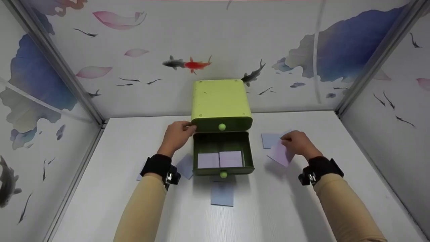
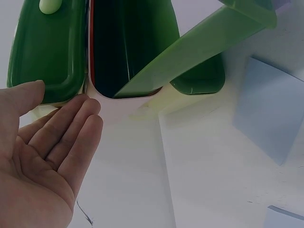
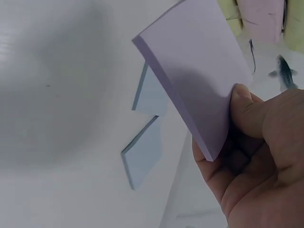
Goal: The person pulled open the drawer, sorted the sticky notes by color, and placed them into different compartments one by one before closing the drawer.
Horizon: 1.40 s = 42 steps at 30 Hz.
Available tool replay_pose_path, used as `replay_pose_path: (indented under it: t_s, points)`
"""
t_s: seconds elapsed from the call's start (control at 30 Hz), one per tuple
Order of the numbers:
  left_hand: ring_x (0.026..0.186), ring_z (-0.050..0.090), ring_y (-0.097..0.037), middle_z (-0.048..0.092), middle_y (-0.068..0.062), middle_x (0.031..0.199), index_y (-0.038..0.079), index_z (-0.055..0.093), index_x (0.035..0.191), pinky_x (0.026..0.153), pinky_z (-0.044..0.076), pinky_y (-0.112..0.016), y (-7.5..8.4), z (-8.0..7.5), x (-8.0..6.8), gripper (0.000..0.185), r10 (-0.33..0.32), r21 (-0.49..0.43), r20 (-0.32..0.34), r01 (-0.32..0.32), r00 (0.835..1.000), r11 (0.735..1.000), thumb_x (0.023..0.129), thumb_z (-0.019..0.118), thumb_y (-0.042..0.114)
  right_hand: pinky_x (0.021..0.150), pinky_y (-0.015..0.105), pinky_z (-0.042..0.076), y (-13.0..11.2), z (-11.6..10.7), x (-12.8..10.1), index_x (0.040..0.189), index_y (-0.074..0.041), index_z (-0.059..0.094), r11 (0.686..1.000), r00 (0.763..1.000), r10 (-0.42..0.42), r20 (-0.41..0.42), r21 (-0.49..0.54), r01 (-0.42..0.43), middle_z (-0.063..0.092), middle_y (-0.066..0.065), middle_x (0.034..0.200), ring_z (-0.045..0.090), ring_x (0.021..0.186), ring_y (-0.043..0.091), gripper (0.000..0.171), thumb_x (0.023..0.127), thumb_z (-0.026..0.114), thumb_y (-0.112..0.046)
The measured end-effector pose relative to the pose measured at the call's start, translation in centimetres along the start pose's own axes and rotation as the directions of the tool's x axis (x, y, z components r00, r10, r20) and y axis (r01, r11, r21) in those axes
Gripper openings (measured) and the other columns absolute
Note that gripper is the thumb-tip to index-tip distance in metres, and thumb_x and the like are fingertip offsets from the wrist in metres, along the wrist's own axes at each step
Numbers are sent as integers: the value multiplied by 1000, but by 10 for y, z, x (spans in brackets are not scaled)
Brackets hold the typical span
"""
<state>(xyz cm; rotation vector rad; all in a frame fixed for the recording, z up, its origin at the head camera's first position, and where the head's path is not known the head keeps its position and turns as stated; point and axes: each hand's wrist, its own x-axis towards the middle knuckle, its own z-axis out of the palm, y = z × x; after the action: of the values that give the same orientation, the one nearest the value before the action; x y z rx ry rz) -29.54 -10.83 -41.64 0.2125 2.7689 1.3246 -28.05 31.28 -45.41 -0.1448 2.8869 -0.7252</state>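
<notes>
A small yellow-green drawer cabinet (image 1: 220, 97) stands at the back of the table. One of its dark green drawers (image 1: 250, 151) is pulled out, with two lilac note pads (image 1: 208, 160) side by side inside. My left hand (image 1: 177, 134) rests at the cabinet's left front corner; in the left wrist view its fingers are nearly straight, with the thumb by the edge of the closed top drawer (image 2: 47, 57). To the right of the cabinet, my right hand (image 1: 299, 144) pinches a lilac note pad (image 3: 194, 71) between thumb and fingers, tilted above the table.
Blue note pads lie around the cabinet: one pad (image 1: 268, 140) to the right beyond the held one, another (image 1: 222, 195) in front of the drawer, one (image 1: 185, 166) at the left. A further pad is mostly hidden by the left wrist. Printed panels (image 1: 218, 40) enclose the table.
</notes>
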Motion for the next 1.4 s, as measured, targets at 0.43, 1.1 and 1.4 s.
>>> replay_pose_path:
  t_s: [0.43, 1.1, 1.4]
  points:
    - [104, 70, -25, 72, -12, 116, 4, 60, 131, 94, 52, -44, 0, 1, 1, 45, 0, 13, -14, 0, 1000, 1000, 98, 55, 34, 85, 48, 55, -63, -6, 9, 115, 5, 69, 986, 986, -168, -3, -14, 168, 68, 24, 114, 63, 101, 33, 26, 95, 57, -6]
    - [104, 70, -28, 70, -16, 117, 1, 58, 133, 96, 51, -44, -1, 0, -1, 47, 39, 4, -7, -39, 999, 999, 99, 55, 32, 80, 39, 53, -157, 33, 20, 102, -5, 76, 908, 908, -417, -44, 14, 418, 74, 10, 100, 67, 88, 22, 18, 96, 59, -8]
    - [103, 70, -27, 72, -15, 114, 1, 60, 130, 95, 51, -45, -2, 1, -1, 45, 27, -9, -17, -27, 999, 1000, 98, 56, 32, 86, 39, 55, -184, 66, 23, 109, -6, 75, 929, 927, -370, -59, -10, 370, 74, 10, 109, 69, 101, 25, 19, 95, 62, -10]
